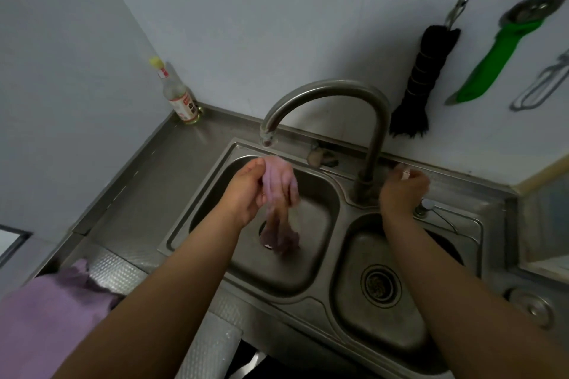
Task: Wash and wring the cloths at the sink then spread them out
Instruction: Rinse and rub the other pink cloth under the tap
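My left hand (246, 191) grips a bunched pink cloth (280, 203) just below the spout of the curved steel tap (326, 95), over the left basin of the double sink (184, 218). The cloth's lower end hangs down toward the basin floor. My right hand (403, 188) is curled round something at the tap's base, behind the right basin; what it holds is hidden by the fingers. A second purple cloth (46, 311) lies on the counter at the lower left.
A bottle with a yellow cap (178, 95) stands in the back left corner. On the wall hang a black brush (418, 80), a green cloth (492, 64) and a peeler (542, 86). A soap pump (426, 206) sits by my right hand.
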Tool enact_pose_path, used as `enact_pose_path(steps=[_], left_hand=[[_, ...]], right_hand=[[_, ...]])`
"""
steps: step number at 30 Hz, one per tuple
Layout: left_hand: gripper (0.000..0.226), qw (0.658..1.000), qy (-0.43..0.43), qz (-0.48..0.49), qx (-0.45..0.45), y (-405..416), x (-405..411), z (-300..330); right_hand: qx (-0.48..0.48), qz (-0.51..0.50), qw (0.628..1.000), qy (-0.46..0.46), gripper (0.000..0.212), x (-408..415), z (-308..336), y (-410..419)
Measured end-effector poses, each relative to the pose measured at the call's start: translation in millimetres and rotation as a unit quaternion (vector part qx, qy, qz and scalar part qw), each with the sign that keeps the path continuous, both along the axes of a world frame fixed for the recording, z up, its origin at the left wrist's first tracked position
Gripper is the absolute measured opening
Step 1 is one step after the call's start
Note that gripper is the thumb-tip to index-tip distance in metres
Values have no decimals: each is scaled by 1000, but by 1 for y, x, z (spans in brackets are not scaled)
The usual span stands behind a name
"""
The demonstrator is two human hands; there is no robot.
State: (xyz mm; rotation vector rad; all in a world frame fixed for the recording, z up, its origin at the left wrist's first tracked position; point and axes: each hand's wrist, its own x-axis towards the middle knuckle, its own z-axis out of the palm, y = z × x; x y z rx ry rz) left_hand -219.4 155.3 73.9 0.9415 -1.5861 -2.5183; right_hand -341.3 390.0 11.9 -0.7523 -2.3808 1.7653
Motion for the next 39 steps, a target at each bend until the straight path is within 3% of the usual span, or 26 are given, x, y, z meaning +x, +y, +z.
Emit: enact_pose_path(steps=[4, 11, 18, 26, 39], left_hand=[[31, 999, 4, 8, 36, -7, -5, 5], [31, 998, 22, -27, 46, -10, -5, 4], [31, 997, 37, -33, 54, -10, -8, 2], [31, 998, 35, -35, 42, -6, -14, -2], [31, 998, 11, -25, 60, -4, -19, -9]], right_hand=[[30, 128, 980, -147, 44, -10, -21, 2], [149, 161, 961, -170, 52, -23, -33, 7], [209, 183, 950, -144, 44, -26, -44, 12], [168, 157, 966, -122, 55, -24, -47, 15], [160, 151, 970, -99, 51, -18, -50, 15]])
